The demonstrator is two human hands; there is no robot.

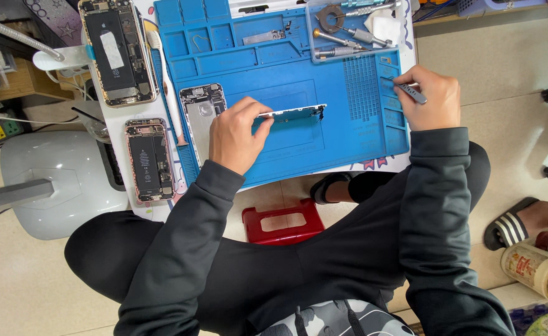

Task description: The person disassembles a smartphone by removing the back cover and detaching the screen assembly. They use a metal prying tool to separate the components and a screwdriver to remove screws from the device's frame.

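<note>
My left hand [235, 135] pinches the phone screen [292, 114] by one end, holding it on edge above the blue mat [299, 74]. My right hand [428, 98] is closed around tweezers [410, 92] at the mat's right side. I judge the one-ended grip risky: the screen could twist, slip and strike the mat.

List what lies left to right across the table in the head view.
Small opened phone → metal back plate → left hand → screen panel → right hand holding tweezers.
</note>
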